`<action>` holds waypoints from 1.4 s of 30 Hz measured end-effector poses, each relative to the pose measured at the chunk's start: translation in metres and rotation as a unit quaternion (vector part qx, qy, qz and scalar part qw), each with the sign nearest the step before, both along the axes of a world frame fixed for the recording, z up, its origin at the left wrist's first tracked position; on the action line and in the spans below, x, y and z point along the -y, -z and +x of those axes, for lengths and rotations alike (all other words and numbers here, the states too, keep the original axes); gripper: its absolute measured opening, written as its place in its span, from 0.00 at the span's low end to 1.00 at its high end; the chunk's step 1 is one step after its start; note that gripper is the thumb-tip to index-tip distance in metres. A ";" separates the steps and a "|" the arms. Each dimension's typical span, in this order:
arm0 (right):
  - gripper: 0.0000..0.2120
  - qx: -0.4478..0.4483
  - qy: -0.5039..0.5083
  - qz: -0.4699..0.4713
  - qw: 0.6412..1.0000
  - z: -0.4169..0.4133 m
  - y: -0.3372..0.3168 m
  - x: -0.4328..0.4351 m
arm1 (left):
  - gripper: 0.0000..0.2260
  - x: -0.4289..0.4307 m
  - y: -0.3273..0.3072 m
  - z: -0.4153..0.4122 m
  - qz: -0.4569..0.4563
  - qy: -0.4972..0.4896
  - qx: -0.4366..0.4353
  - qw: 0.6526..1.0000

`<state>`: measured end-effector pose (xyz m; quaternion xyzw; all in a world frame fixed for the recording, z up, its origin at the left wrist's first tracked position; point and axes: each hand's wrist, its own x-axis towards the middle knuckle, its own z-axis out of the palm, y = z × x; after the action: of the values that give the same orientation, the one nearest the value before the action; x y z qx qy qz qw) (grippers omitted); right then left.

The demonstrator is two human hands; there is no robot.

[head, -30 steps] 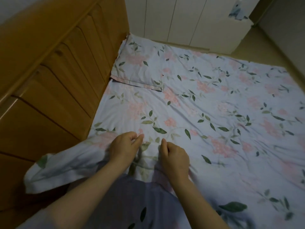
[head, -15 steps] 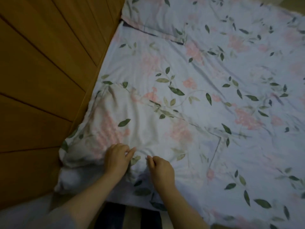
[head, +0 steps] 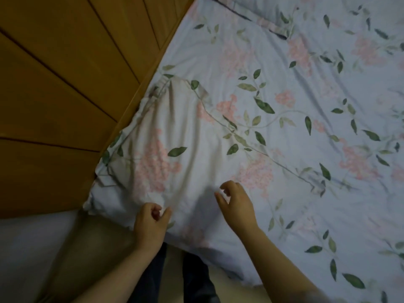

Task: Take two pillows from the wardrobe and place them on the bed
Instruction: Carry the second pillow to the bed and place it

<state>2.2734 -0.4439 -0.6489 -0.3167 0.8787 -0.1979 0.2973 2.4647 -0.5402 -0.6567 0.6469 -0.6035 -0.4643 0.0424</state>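
Floral bed (head: 317,215) against wooden headboard (head: 65,84); pillow (head: 175,162) at edge; left hand (head: 150,223), right hand (head: 237,204) loosely curled, empty.

A pale blue pillow (head: 175,154), printed with pink blossom clusters and dark green leaves on thin trailing stems, lies at 9 o'clock on a bed sheet (head: 317,193) of the same print (the two are hard to tell apart by colour alone). A second pillow (head: 273,9) in matching floral cloth, with a pinkish band along its edge, shows at 12 o'clock. The headboard (head: 65,84) at 10 o'clock is orange-brown wood scored with dark grooves. Dark navy trousers (head: 196,276) show at 6 o'clock.
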 end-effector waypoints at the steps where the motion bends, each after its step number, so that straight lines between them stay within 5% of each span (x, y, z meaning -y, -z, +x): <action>1: 0.14 -0.008 -0.016 0.005 1.000 -0.008 0.002 0.004 | 0.12 -0.001 0.002 0.001 0.021 -0.031 -0.001 0.999; 8: 0.42 -0.035 -0.082 0.101 0.991 -0.081 0.040 0.045 | 0.46 -0.008 0.086 0.014 0.179 -0.219 -0.022 0.959; 15: 0.57 0.058 -0.077 0.217 0.971 -0.108 0.068 0.061 | 0.28 -0.011 0.060 -0.025 0.222 -0.244 -0.035 0.943; 18: 0.53 0.046 -0.072 0.202 0.976 -0.102 0.065 0.060 | 0.28 -0.008 0.063 -0.031 0.229 -0.271 -0.049 0.934; 25: 0.27 0.093 0.008 0.109 0.990 -0.090 0.025 0.047 | 0.22 -0.007 0.040 -0.038 0.223 -0.284 -0.071 0.930; 31: 0.22 0.115 0.106 0.030 0.987 -0.079 -0.025 0.043 | 0.21 0.024 -0.006 -0.044 0.152 -0.223 -0.087 0.959; 38: 0.20 0.142 0.282 -0.081 0.945 -0.058 -0.076 0.060 | 0.17 0.107 -0.065 -0.066 0.024 -0.102 -0.099 0.990; 42: 0.14 0.154 0.354 -0.126 0.914 -0.041 -0.089 0.083 | 0.22 0.167 -0.090 -0.087 -0.070 -0.004 -0.074 0.995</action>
<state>2.2324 -0.5270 -0.5594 0.0150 0.8446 -0.4455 0.2966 2.3780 -0.7072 -0.5671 0.6086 -0.6270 -0.4674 0.1342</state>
